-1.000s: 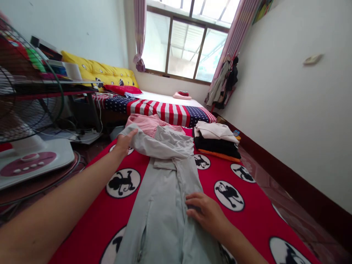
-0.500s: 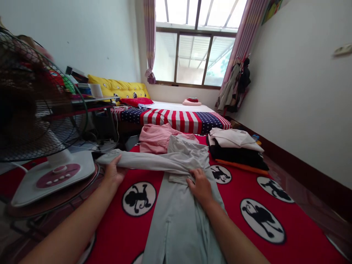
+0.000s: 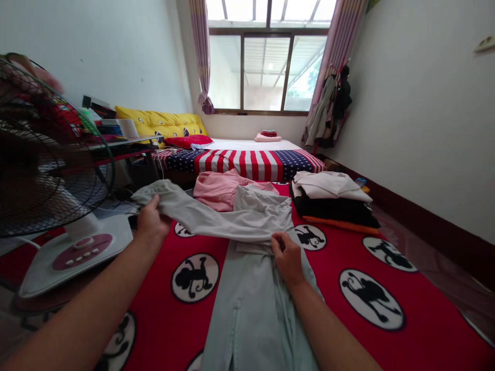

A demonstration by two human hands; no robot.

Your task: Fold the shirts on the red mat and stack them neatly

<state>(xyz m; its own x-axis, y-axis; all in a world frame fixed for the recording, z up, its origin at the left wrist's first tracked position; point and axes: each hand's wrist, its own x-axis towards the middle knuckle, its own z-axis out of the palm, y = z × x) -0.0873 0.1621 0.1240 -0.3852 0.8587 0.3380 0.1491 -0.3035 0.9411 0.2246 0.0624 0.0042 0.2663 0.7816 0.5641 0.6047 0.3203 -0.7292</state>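
A pale grey long-sleeved garment [image 3: 251, 304] lies lengthwise on a red rug with black-and-white monkey medallions [image 3: 356, 309]. My left hand [image 3: 152, 222] grips its sleeve [image 3: 193, 214] and holds it up near the rug's left edge, with the cuff end rising past my fingers. My right hand [image 3: 288, 257] pinches the folded fabric at the garment's middle. A pink shirt [image 3: 218, 190] lies beyond the garment, partly covered by it.
A folded clothes stack [image 3: 332, 201] sits on the rug's far right. A white-based electric fan [image 3: 50, 165] stands at left, close to my left hand. Beyond lies a bed with a striped flag-pattern sheet [image 3: 240, 164]; a wall edges the right.
My left hand has raised the sleeve, lifting its cuff end off the rug. My right hand has shifted slightly right, and the view has levelled and moved a little.
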